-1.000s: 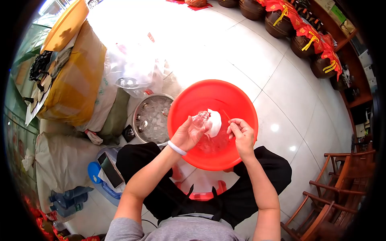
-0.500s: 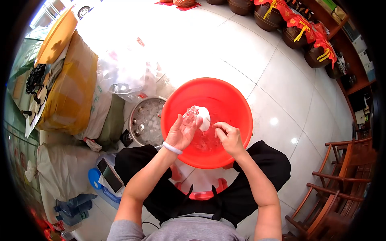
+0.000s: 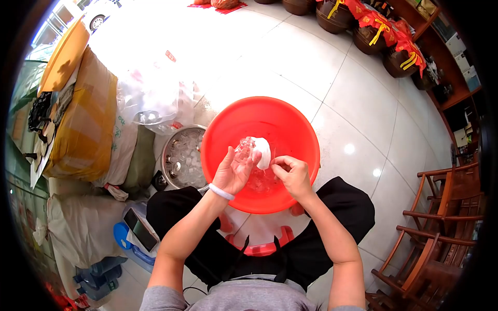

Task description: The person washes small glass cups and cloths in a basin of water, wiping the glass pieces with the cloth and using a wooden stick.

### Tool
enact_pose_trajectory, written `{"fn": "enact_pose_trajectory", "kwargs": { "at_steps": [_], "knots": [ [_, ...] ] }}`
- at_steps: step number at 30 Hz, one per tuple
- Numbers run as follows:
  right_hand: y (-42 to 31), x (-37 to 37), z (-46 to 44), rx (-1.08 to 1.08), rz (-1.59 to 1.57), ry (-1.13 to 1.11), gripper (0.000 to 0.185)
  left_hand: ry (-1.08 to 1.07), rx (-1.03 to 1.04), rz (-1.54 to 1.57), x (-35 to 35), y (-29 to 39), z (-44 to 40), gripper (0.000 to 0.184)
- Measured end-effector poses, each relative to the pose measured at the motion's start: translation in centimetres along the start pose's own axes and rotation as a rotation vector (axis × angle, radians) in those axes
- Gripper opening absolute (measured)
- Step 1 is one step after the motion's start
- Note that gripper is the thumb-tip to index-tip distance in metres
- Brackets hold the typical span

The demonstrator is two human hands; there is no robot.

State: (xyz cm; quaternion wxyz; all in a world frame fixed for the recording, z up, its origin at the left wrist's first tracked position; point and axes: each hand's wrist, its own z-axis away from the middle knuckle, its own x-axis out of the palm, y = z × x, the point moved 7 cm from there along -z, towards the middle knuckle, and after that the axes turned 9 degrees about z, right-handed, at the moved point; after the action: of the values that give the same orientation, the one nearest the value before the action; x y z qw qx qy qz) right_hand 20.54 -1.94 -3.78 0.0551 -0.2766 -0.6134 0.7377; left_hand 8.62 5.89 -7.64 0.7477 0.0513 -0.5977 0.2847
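Tiled floor, red basin centre: both hands over it, clear piece in the left.

White tile floor point(image 3: 358, 116). Dark jars point(image 3: 369, 42) with red cloth covers line its far right edge, wooden chairs point(image 3: 441, 223) the near right. Taped carton point(image 3: 83, 116) and clear plastic bags point(image 3: 150, 93) along the left edge.

Red plastic basin point(image 3: 262, 111) sits on the floor between the knees. Steel bowl point(image 3: 166, 165) just beside its left rim, loaded with clear pieces. More clear stuff toward the basin's near rim, too blurred to ID.

Left hand point(image 3: 233, 173): palm up, fingers curled round a clear piece point(image 3: 244, 147), held above the basin a bit left of its middle. White cloth-like piece point(image 3: 263, 152) at those fingertips; can't tell if the two are joined.

Right hand point(image 3: 292, 173): over the basin's near right, thumb and forefinger pinched narrow, just beside the white piece. Can't tell what, if anything, is in the pinch.
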Motion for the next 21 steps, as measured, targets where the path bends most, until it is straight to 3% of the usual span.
{"fn": "enact_pose_trajectory", "kwargs": {
  "at_steps": [4, 7, 10, 13, 21],
  "knots": [
    [0.2, -0.4, -0.6, 0.131, -0.41, -0.079, 0.018, -0.009, -0.017, -0.004, -0.2, -0.3, -0.1, 0.05],
    [-0.2, -0.5, -1.2, 0.076, -0.503, -0.098, 0.019, -0.012, 0.027, -0.021, -0.2, -0.1, -0.3, 0.05],
    [-0.3, -0.2, -1.5, 0.087, -0.495, -0.139, 0.011, 0.059, 0.022, -0.002, -0.7, 0.0, -0.4, 0.042],
    [-0.3, -0.2, -1.5, 0.056, -0.451, -0.075, 0.009, 0.025, 0.014, -0.01, -0.9, 0.3, -0.6, 0.05],
    [-0.9, 0.6, -0.8, -0.076, -0.243, -0.039, 0.005, 0.017, 0.0, 0.064, -0.6, 0.4, -0.6, 0.048]
  ]
}}
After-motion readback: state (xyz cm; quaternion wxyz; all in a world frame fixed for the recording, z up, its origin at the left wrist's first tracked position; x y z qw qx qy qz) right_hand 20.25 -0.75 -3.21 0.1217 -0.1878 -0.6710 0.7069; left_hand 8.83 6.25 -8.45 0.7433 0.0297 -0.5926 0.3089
